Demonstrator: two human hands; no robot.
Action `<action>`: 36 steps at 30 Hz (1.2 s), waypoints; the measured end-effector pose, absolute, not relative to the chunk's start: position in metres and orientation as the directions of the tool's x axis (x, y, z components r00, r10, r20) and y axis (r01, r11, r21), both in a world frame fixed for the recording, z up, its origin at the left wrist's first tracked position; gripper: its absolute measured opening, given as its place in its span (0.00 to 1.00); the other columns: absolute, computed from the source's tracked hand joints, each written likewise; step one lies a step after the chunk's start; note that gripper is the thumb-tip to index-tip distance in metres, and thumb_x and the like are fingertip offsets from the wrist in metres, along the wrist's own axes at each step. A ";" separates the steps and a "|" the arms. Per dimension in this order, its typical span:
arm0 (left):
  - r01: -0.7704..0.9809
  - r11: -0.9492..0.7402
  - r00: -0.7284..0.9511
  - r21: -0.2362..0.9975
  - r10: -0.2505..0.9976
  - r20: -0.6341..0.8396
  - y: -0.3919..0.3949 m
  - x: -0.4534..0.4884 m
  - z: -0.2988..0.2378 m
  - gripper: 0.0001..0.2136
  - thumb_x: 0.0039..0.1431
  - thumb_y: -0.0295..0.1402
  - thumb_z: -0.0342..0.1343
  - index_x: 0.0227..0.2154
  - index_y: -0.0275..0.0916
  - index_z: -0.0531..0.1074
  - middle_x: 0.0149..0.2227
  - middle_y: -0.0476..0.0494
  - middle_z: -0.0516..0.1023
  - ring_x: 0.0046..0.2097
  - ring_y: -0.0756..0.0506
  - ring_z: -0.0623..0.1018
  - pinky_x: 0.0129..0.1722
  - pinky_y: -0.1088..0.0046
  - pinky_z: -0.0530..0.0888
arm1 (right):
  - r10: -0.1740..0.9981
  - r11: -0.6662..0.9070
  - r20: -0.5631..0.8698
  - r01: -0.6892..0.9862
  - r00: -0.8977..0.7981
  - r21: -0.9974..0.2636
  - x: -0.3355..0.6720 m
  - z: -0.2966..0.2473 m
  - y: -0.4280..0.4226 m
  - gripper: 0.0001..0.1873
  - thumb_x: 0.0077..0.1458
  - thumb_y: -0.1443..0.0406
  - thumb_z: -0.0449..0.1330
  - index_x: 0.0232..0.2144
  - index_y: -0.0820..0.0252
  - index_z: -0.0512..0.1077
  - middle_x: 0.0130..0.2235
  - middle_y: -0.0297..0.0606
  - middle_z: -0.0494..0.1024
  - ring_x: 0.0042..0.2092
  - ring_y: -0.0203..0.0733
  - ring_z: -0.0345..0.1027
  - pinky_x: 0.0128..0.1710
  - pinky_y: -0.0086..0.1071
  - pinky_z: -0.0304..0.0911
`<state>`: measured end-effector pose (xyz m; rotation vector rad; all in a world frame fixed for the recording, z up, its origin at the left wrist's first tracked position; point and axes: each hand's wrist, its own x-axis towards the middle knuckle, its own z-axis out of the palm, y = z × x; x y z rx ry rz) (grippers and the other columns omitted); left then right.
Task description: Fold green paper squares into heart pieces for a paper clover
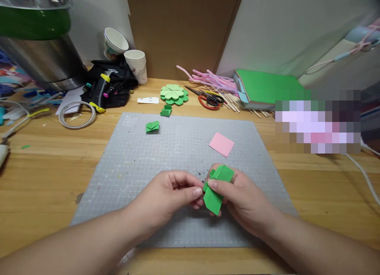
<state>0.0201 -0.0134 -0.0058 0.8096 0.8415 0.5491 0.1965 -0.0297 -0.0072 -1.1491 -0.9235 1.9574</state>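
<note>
My right hand [243, 196] grips a piece of folded green paper [214, 201], its thumb pressed on the creased middle and its fingers behind. My left hand [175, 192] is closed in a pinch at the paper's left edge; the exact contact between its fingertips is partly hidden. Both hands are above a grey cutting mat [148, 156]. Farther back on the mat lie a small green folded paper piece [152, 126] and, near its far edge, another green folded piece [166, 110]. A pink paper square [222, 144] rests beyond my right hand.
Behind the mat are light green paper clover shapes [172, 93], scissors [210, 97], pink pipe cleaners [213, 80], wooden sticks [230, 101] and a green pad [267, 85]. At left stand a tape roll [77, 126], a yellow-black tool [101, 91], paper cups [136, 65] and a steel pot [56, 61].
</note>
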 end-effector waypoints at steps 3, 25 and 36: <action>-0.125 0.605 0.569 0.786 0.693 -0.442 -0.014 0.020 -0.008 0.08 0.48 0.35 0.64 0.27 0.35 0.76 0.24 0.49 0.76 0.28 0.52 0.73 0.33 0.74 0.69 | 0.819 -0.528 -0.433 -0.200 -0.376 -0.825 0.195 -0.006 -0.031 0.13 0.51 0.57 0.62 0.26 0.59 0.64 0.22 0.31 0.74 0.22 0.32 0.66 0.20 0.24 0.60; -0.049 0.599 0.527 0.799 0.695 -0.489 -0.014 0.019 0.000 0.12 0.49 0.39 0.62 0.25 0.34 0.72 0.23 0.50 0.74 0.27 0.51 0.71 0.31 0.74 0.68 | 0.803 -0.473 -0.431 0.001 -0.411 -0.881 0.197 -0.006 -0.034 0.14 0.55 0.56 0.56 0.26 0.61 0.65 0.19 0.30 0.71 0.18 0.30 0.63 0.17 0.23 0.54; 0.021 0.611 0.498 0.791 0.680 -0.538 -0.014 0.021 -0.001 0.13 0.43 0.39 0.65 0.26 0.35 0.70 0.23 0.50 0.74 0.26 0.51 0.72 0.30 0.74 0.69 | 0.799 -0.496 -0.480 0.056 -0.363 -0.867 0.194 -0.002 -0.036 0.12 0.50 0.59 0.59 0.24 0.58 0.61 0.17 0.25 0.67 0.16 0.29 0.60 0.15 0.23 0.55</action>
